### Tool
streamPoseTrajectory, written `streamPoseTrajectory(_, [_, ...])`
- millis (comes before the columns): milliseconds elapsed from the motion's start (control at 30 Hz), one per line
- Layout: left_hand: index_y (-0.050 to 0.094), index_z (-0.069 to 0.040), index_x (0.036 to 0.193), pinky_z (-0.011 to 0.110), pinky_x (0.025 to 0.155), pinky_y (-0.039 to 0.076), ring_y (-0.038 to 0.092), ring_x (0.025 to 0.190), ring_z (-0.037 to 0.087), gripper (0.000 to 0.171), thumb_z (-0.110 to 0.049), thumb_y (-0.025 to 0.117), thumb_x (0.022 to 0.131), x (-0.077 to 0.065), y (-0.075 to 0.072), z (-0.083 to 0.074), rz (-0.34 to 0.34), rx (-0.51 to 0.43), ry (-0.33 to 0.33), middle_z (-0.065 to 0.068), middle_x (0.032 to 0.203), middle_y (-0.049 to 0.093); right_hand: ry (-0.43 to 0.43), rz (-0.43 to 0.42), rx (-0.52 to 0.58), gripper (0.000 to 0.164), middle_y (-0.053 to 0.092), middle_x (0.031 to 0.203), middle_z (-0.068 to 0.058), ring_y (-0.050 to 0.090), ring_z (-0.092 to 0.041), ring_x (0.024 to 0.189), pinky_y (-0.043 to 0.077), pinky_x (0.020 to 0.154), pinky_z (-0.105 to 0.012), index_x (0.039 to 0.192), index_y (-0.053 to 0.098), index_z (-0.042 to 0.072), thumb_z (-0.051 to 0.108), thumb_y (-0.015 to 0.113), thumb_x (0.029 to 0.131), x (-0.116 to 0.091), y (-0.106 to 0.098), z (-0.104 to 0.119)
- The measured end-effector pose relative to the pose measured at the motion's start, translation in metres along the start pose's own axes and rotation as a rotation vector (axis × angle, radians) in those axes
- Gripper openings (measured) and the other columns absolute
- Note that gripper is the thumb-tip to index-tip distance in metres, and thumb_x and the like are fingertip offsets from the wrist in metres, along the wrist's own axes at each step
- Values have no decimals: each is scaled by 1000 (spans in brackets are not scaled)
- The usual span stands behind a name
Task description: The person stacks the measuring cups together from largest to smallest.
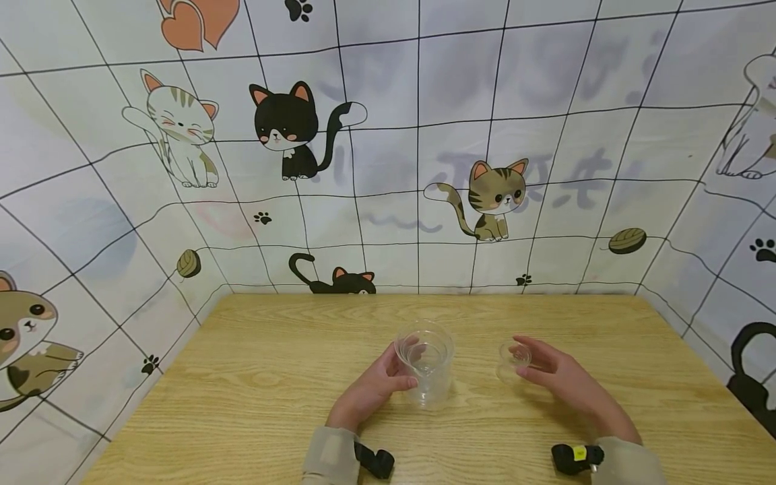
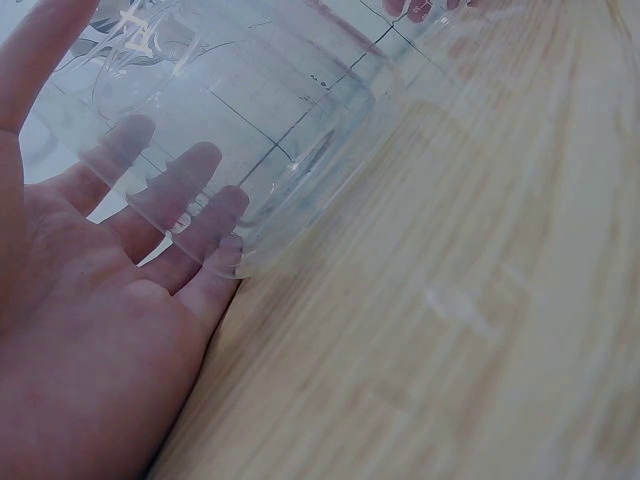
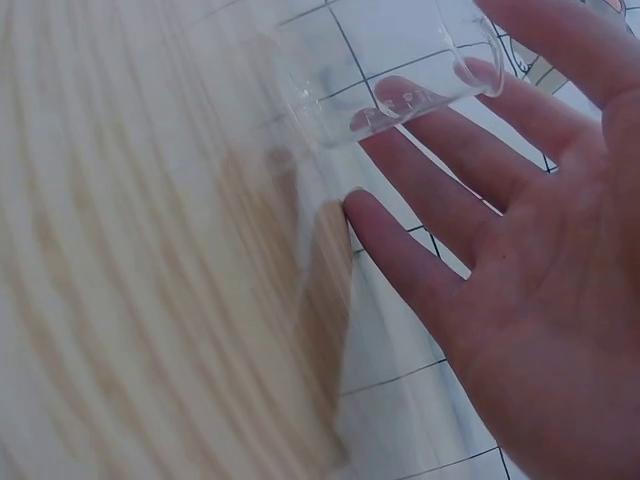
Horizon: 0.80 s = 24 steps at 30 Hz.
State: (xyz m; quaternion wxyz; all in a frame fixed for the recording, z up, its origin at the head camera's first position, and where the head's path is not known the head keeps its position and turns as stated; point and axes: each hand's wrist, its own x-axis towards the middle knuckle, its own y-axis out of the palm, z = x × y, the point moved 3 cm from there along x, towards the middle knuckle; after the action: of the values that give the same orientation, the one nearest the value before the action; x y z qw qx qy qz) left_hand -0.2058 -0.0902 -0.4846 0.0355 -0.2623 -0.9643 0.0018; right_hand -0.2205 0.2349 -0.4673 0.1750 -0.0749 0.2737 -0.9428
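Near the middle of the table (image 1: 254, 404), my left hand (image 1: 377, 391) holds a large clear cup (image 1: 435, 387) with a wide round rim. The thumb is at its near side, and in the left wrist view the other fingers (image 2: 200, 205) show through the wall. The cup stands upright, its base at the wood. To the right, my right hand (image 1: 566, 380) holds a much smaller clear cup (image 1: 506, 372) between thumb and fingers. In the right wrist view that cup (image 3: 400, 50) has a rounded lip. Whether its base touches the table I cannot tell.
Behind the table and along both sides hangs a white cloth wall (image 1: 388, 162) with black grid lines and cartoon cats. Each wrist carries a black strap with a camera (image 1: 378, 463). The sleeves are light beige.
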Motion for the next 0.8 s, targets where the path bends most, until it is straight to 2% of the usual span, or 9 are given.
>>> streamPoseTrajectory(133, [27, -29, 143, 44, 110, 24, 27, 137, 19, 70, -23, 66, 85, 1, -1, 1, -1, -6, 2, -1, 144, 38, 16, 9, 12, 63, 47, 137, -13, 42, -35, 125, 46, 85, -20, 143, 31, 15, 32, 59, 89, 0, 0, -4])
streamPoseTrajectory(200, [28, -31, 142, 45, 110, 22, 26, 137, 18, 70, -24, 67, 84, 1, -1, 2, -2, -9, 0, -2, 144, 38, 25, 9, 15, 63, 47, 136, -11, 42, -34, 125, 43, 83, -16, 143, 31, 16, 32, 59, 89, 0, 0, -5])
streamPoseTrajectory(333, [29, -34, 141, 45, 111, 20, 25, 138, 17, 69, -24, 67, 84, 0, -1, 2, -4, -7, -7, -4, 144, 38, 28, 11, 25, 64, 48, 135, -12, 41, -35, 125, 43, 84, -17, 143, 31, 15, 31, 60, 88, -1, -1, -5])
streamPoseTrajectory(633, [28, -32, 141, 43, 111, 21, 25, 138, 16, 68, -22, 66, 85, 0, -1, 1, -1, -7, -10, -3, 144, 38, 33, 8, -12, 63, 50, 128, -15, 45, -36, 120, 46, 87, -34, 140, 36, 14, 30, 63, 86, -1, -2, -1])
streamPoseTrajectory(800, [29, -33, 141, 43, 112, 19, 25, 138, 15, 68, -22, 66, 85, 0, 0, 0, 4, -14, -20, -5, 144, 37, 35, -6, -12, 62, 51, 123, -14, 47, -35, 118, 46, 84, -26, 139, 38, 12, 30, 65, 85, 1, 0, -2])
